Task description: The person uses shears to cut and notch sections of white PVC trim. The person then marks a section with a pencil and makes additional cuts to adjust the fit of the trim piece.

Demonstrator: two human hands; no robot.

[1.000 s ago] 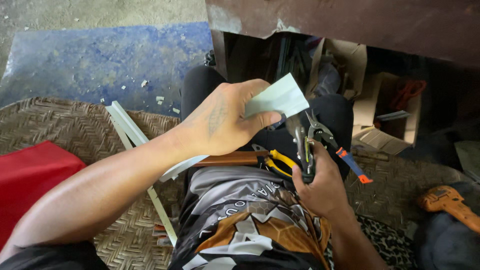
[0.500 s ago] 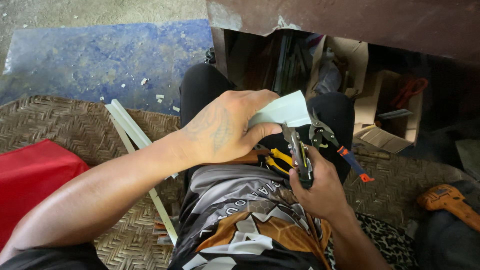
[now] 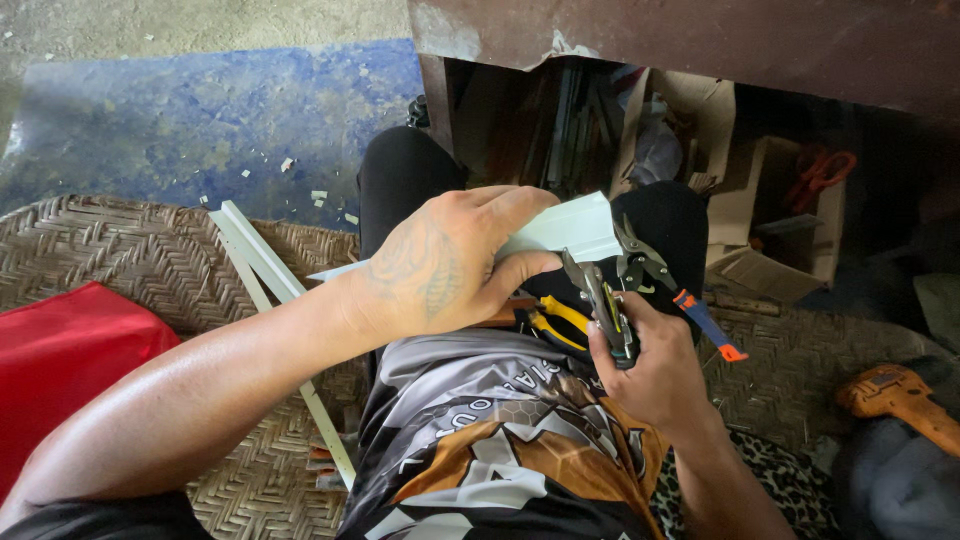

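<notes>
Head view: a pale, flat metal strip sits at frame centre, pinched by the left hand. The right hand is wrapped around tin snips. Compared with earlier, the strip lies lower and flatter.

Bare forearms, a tattooed left hand, black trousers and a grey-orange-black patterned shirt.

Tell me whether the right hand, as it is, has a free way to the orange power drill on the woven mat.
Probably not: the right hand is closed around grey metal snips. The orange power drill lies apart to its right, with nothing between them.
</notes>
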